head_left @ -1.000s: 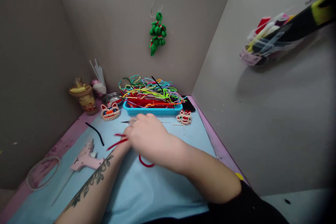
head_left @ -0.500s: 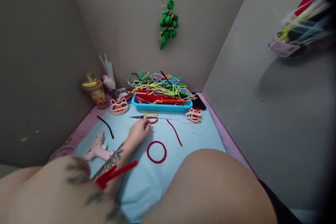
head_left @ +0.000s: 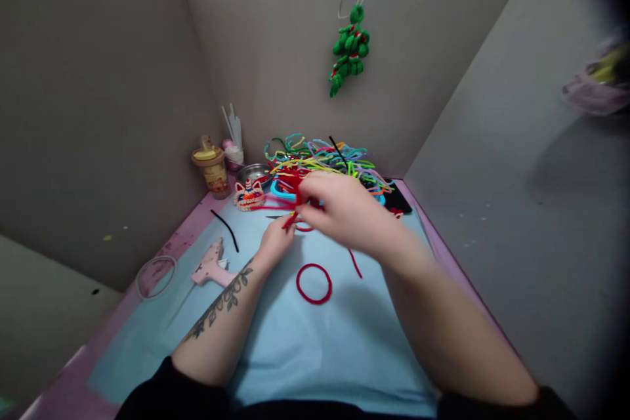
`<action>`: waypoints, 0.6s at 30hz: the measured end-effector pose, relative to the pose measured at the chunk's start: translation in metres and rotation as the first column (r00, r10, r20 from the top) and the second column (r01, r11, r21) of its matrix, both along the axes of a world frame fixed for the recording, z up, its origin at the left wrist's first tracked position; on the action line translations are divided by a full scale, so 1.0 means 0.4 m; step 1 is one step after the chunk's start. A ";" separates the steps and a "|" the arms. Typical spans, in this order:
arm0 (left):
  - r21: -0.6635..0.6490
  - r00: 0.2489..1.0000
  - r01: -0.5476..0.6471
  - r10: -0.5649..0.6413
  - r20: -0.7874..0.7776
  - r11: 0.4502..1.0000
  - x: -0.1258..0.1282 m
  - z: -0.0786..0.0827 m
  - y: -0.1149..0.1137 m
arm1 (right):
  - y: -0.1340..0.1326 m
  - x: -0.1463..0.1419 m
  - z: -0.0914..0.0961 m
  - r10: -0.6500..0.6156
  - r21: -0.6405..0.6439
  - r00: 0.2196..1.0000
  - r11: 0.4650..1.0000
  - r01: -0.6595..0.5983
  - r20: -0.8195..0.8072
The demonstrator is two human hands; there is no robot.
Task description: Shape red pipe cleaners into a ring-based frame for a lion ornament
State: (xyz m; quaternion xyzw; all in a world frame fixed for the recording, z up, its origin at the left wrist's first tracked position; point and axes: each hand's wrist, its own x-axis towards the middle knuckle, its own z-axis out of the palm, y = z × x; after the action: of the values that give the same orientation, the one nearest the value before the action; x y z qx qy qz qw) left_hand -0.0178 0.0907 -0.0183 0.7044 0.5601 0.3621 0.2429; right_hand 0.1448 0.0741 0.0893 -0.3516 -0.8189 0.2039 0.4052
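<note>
My right hand (head_left: pixel 342 209) hovers over the light blue mat (head_left: pixel 319 348), fingers pinched on red pipe cleaners (head_left: pixel 290 209) that stick out to the left. My left hand (head_left: pixel 276 239), forearm tattooed, rests on the mat just below them, fingers curled at their tips and at the scissors handle, mostly hidden. A red pipe-cleaner ring (head_left: pixel 314 283) lies flat in front of both hands. A short red strand (head_left: pixel 355 264) lies beside it, partly under my right wrist.
A blue tray (head_left: pixel 283 191) heaped with coloured pipe cleaners (head_left: pixel 325 157) stands behind my hands. A lion-face craft (head_left: pixel 249 195), metal bowl, yellow cup (head_left: pixel 211 170), black strand (head_left: pixel 225 230), pink glue gun (head_left: pixel 210 266) and tape ring (head_left: pixel 156 274) sit left. Green ornament (head_left: pixel 350 49) hangs on the wall.
My right arm, which was close under the camera with red pipe cleaners, has swung forward over the mat to meet my left hand by the scissors. The view shifted left.
</note>
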 end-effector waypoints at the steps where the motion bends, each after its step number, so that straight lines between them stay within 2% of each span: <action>1: -0.019 0.999 -0.012 0.013 0.037 1.000 -0.002 0.000 0.005 | 0.010 0.017 -0.016 -0.072 -0.182 0.990 0.982 0.049 -0.124; 2: -0.048 0.996 -0.020 0.024 0.089 0.999 -0.003 0.000 0.010 | 0.018 0.034 -0.041 -0.187 -0.411 0.948 0.909 0.067 -0.258; 3: -0.086 0.987 -0.018 0.031 0.157 0.996 -0.002 0.000 0.014 | 0.022 0.050 -0.073 -0.336 -0.598 0.877 0.798 0.070 -0.345; 4: -0.129 0.972 0.003 0.028 0.235 0.992 0.001 0.002 0.016 | 0.022 0.064 -0.110 -0.456 -0.726 0.802 0.687 0.041 -0.387; 5: -0.171 0.950 0.041 0.015 0.312 0.984 0.004 0.005 0.016 | 0.020 0.075 -0.149 -0.527 -0.790 0.744 0.613 -0.003 -0.412; 7: -0.209 0.902 0.150 -0.047 0.429 0.966 0.013 0.016 0.008 | 0.009 0.087 -0.218 -0.568 -0.840 0.702 0.536 -0.080 -0.429; 9: -0.235 0.877 0.228 -0.095 0.470 0.945 0.024 0.030 -0.005 | -0.007 0.088 -0.264 -0.563 -0.848 0.709 0.522 -0.092 -0.424; 11: -0.215 0.886 0.282 -0.167 0.432 0.935 0.033 0.040 -0.017 | -0.021 0.084 -0.285 -0.542 -0.841 0.732 0.536 -0.076 -0.411; 15: -0.238 0.895 0.388 -0.302 0.328 0.890 0.047 0.028 -0.024 | -0.034 0.078 -0.292 -0.482 -0.816 0.773 0.572 -0.081 -0.414; 18: -0.277 0.878 0.425 -0.318 0.359 0.862 0.056 0.003 -0.023 | -0.036 0.075 -0.296 -0.439 -0.772 0.769 0.627 -0.108 -0.465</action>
State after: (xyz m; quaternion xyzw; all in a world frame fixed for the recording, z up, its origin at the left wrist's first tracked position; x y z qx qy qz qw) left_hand 0.0048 0.0817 -0.0172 0.6824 0.4231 0.3060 0.5115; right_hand 0.1748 0.0599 -0.0290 -0.4805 -0.4365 0.5906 0.4794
